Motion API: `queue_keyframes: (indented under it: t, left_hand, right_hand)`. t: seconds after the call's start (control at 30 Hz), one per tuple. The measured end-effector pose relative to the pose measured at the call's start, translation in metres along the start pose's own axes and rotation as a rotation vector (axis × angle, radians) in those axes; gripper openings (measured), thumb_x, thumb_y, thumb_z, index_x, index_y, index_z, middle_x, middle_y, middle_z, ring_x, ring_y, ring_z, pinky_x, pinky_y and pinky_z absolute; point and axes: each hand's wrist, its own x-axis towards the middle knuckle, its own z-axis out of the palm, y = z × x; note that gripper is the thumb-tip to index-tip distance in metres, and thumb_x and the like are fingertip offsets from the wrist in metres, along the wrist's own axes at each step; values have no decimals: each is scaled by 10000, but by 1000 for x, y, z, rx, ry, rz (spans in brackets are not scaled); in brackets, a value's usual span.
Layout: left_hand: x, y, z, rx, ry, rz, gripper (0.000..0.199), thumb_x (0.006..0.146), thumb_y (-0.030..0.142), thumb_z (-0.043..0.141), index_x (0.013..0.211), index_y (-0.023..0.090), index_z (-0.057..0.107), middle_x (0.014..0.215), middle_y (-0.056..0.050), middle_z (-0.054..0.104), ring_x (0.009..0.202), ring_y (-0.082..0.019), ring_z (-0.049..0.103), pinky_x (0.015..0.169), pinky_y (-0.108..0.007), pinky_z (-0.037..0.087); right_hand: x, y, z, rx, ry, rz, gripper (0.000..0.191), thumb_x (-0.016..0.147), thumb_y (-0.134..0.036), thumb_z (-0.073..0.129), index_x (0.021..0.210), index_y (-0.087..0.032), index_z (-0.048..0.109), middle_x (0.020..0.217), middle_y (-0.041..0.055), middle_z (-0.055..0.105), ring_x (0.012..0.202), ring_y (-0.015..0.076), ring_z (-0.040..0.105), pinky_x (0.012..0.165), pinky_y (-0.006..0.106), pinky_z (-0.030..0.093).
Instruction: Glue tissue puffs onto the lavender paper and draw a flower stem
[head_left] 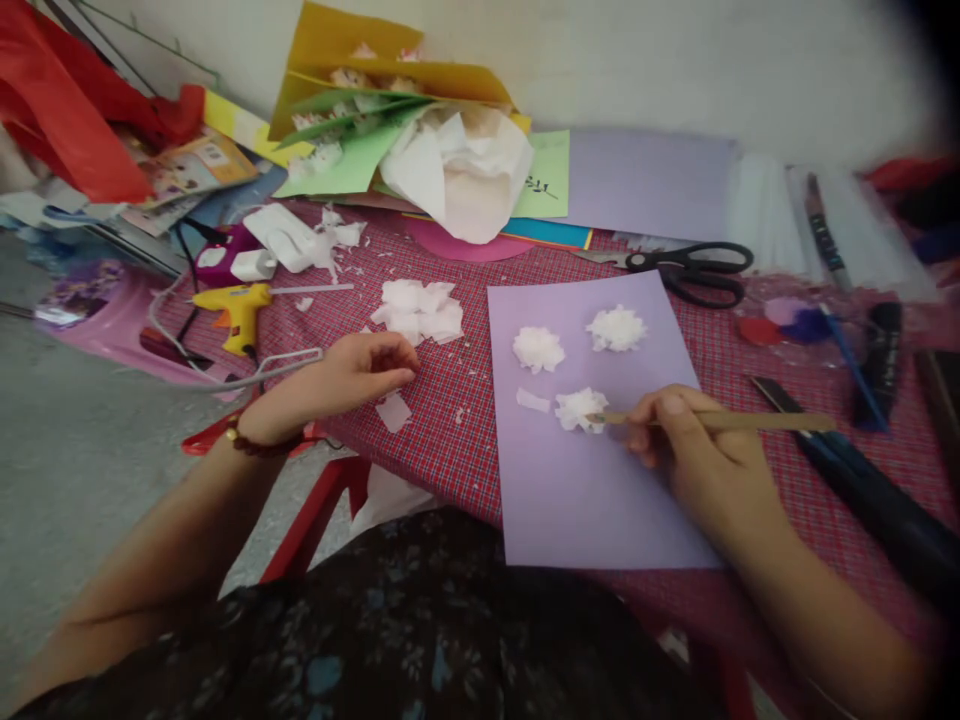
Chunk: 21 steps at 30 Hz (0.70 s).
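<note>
My right hand (694,440) grips a flat wooden stick (772,421) between thumb and fingers. The stick's tip touches the lowest of three white crumpled-paper tufts (579,408) on a purple sheet (592,510). Above it on the sheet are the other tufts, one at upper left (538,348) and one at upper right (616,328). A small loose white paper piece (532,399) lies beside the lowest tuft. My left hand (367,368) holds nothing visible, its fingers loosely curled with the thumb apart. It is near a pile of white paper squares (421,310) and a single square (394,411).
A yellow glue gun (241,312) with its cable lies at left beside a white adapter (281,238). Black scissors (694,272) and a dark cutter-like tool (862,480) lie at right. Folded coloured cards (390,90) and crumpled white paper (461,170) stand at the back.
</note>
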Motion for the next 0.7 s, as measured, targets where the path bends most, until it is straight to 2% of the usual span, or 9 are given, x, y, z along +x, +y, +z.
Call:
queue_keyframes:
  t: [0.13,0.23,0.33,0.4,0.53,0.63,0.7]
  left_hand:
    - [-13,-16,0,20,38,5,211,862,347,565,939,151,579,788,-19,605,683,-125,545,616,-260,444]
    - [-20,-17,-2,156,-14,72,176,847,280,569,975,161,579,828,-14,602,714,-127,542,652,-261,440]
    - [-23,-17,-4,334,-100,162,77,850,229,539,859,164,579,832,-17,576,732,-126,523,678,-263,422]
    - [-23,-17,-3,363,-118,184,125,866,230,520,763,162,542,794,-12,552,716,-120,506,673,-260,409]
    - [-23,-7,2,137,-49,135,170,885,298,547,779,168,518,783,0,564,715,-111,517,673,-244,427]
    - [-21,12,7,-40,-7,159,233,866,327,604,733,175,487,830,0,610,750,-105,555,699,-232,453]
    - [-17,27,10,-105,-3,192,239,838,308,628,700,179,482,801,7,620,717,-100,562,665,-219,456]
  right_hand:
    - [1,-4,2,68,74,52,291,944,-460,531,764,-261,647,618,-3,567,529,136,500,479,286,380]
    - [3,-9,3,147,125,82,290,926,-447,556,724,-263,651,574,1,551,494,137,477,457,288,363]
    - [4,-9,3,172,123,86,285,918,-445,568,717,-263,654,563,0,547,481,133,470,445,282,356]
    - [4,-7,2,149,98,84,282,927,-446,559,739,-258,653,572,-5,555,490,129,482,458,276,366]
    - [4,0,-1,77,47,50,286,940,-454,545,782,-236,641,591,-13,575,494,119,495,473,263,382]
    - [3,0,-2,57,-20,7,296,947,-449,537,786,-218,630,593,-12,580,498,118,502,474,260,381]
    - [4,-1,-2,81,-48,-8,300,954,-440,527,784,-213,623,586,-15,578,496,117,504,472,258,376]
